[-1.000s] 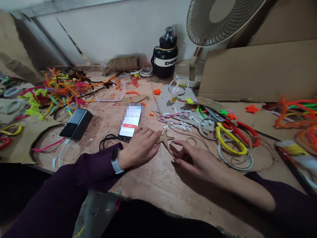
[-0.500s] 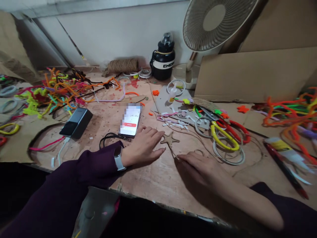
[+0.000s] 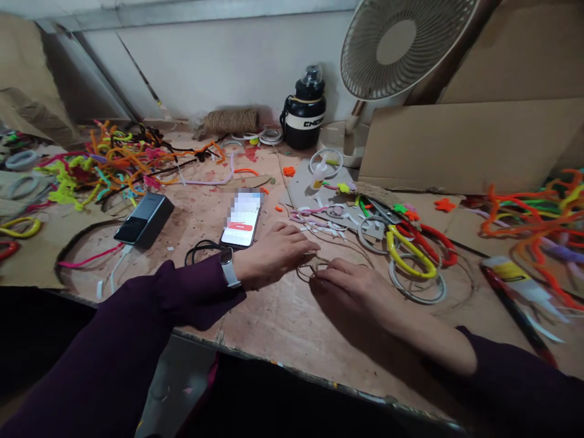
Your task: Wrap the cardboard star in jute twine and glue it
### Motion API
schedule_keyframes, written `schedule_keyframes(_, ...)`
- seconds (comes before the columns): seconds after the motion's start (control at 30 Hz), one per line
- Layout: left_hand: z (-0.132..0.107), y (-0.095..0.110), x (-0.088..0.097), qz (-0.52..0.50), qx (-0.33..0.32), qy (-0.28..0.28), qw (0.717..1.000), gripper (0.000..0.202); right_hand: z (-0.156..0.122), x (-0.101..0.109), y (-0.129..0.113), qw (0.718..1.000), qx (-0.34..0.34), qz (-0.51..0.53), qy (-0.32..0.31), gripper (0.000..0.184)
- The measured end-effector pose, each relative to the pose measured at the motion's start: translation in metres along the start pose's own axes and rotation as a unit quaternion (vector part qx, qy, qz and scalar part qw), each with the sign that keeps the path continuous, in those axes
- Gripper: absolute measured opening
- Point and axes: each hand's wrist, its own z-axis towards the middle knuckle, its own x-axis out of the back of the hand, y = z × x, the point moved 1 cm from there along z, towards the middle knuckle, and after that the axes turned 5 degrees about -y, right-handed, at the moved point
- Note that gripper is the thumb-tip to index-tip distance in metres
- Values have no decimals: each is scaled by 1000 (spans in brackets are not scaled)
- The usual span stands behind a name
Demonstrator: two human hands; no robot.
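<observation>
My left hand [image 3: 283,250], with a watch at its wrist, is closed at the middle of the table. Its fingertips press on the small brown star, which they mostly hide. Facing it, my right hand [image 3: 356,283] is closed in a pinch on brown twine [image 3: 303,274]. A small loop of this twine shows between the two hands, just above the tabletop or on it; I cannot tell which. More thin twine runs behind my right hand towards several white rings and the yellow-handled scissors [image 3: 410,258].
A lit phone [image 3: 241,222] lies behind my left hand, and a black power bank [image 3: 145,220] further left. Pipe cleaners [image 3: 132,158] heap at the back left. A glue bottle [image 3: 319,173], a black water bottle [image 3: 303,115], a twine spool [image 3: 232,120] and a fan [image 3: 401,48] stand behind.
My left hand has moved right and closed over the star, which lay in plain view before. My right hand has shifted slightly left, and a twine loop now shows between them.
</observation>
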Motion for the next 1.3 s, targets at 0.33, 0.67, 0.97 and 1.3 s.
schedule_keyframes(0.33,-3,-11,-4,-59,-19,32,998,29,10,1,10,999,1,46,3,24)
schedule_keyframes(0.67,-19,-4,-2,-42,23,134,990,21,13,-3,11,997,-3,72,11,23)
schedule_keyframes(0.97,-30,2,-11,-78,45,95,991,28,24,-3,19,997,5,73,13,19)
schedule_keyframes(1.3,-20,-4,-15,-68,41,96,992,22,33,4,23,996,41,56,56,18)
